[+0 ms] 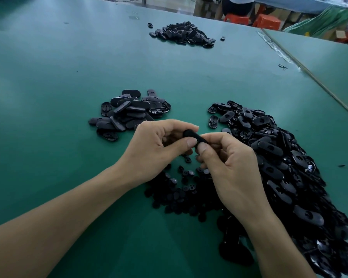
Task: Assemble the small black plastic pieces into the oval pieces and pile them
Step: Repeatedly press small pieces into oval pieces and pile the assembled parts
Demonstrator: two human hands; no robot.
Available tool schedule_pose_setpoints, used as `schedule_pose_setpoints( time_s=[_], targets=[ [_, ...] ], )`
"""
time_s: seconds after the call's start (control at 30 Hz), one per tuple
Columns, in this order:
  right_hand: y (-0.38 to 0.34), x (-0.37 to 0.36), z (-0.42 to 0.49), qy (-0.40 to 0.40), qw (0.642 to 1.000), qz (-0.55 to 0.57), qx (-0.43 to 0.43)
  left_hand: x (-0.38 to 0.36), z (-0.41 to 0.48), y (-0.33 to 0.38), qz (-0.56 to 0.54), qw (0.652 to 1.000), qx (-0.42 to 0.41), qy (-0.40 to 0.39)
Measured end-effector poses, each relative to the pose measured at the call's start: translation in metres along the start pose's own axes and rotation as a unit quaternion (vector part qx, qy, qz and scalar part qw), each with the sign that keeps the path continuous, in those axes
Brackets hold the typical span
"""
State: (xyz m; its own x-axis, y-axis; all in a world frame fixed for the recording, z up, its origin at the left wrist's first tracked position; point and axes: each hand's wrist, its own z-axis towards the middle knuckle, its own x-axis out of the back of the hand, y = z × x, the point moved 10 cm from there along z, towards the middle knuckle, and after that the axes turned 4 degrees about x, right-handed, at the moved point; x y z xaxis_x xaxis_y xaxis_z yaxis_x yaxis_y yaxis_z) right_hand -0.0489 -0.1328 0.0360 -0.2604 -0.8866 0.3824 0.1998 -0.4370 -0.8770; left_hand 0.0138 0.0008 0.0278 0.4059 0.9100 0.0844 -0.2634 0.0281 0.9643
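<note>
Seen from the head camera, the left hand (pixel 159 145) and right hand (pixel 229 163) both pinch one oval (pixel 193 136) between thumbs and curled fingers, held above the green tabletop (pixel 68 97). Just below the oval lie the small pieces (pixel 179 189), to its right is the big heap (pixel 279 167) of holed ovals, and beyond it to the left is the pile (pixel 129 111). The oval looks like a light, stiff, smooth moulded shell, probably slick, so it is best gripped by its long edges, leaving the thumbs free to press at the middle; no brand, label or writing can be read.
</note>
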Motion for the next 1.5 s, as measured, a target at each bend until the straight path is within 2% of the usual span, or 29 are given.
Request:
schedule_pose_setpoints(
  time_s=[0.53,0.67,1.0,1.5],
  targets=[
    [0.002,0.007,0.000,0.032,0.999,-0.004,-0.002,0.000,-0.001,0.000,0.016,1.000,0.009,0.008],
    [-0.007,0.017,-0.002,0.085,0.995,-0.034,0.032,0.001,-0.002,0.000,0.008,1.000,0.012,0.020],
    [-0.028,0.014,-0.009,0.136,0.975,-0.128,0.119,0.004,-0.001,-0.002,-0.022,0.999,0.031,0.031],
    [-0.019,0.007,-0.006,0.105,0.993,-0.039,0.041,0.001,-0.001,-0.003,0.003,0.999,0.025,0.024]
  ],
)
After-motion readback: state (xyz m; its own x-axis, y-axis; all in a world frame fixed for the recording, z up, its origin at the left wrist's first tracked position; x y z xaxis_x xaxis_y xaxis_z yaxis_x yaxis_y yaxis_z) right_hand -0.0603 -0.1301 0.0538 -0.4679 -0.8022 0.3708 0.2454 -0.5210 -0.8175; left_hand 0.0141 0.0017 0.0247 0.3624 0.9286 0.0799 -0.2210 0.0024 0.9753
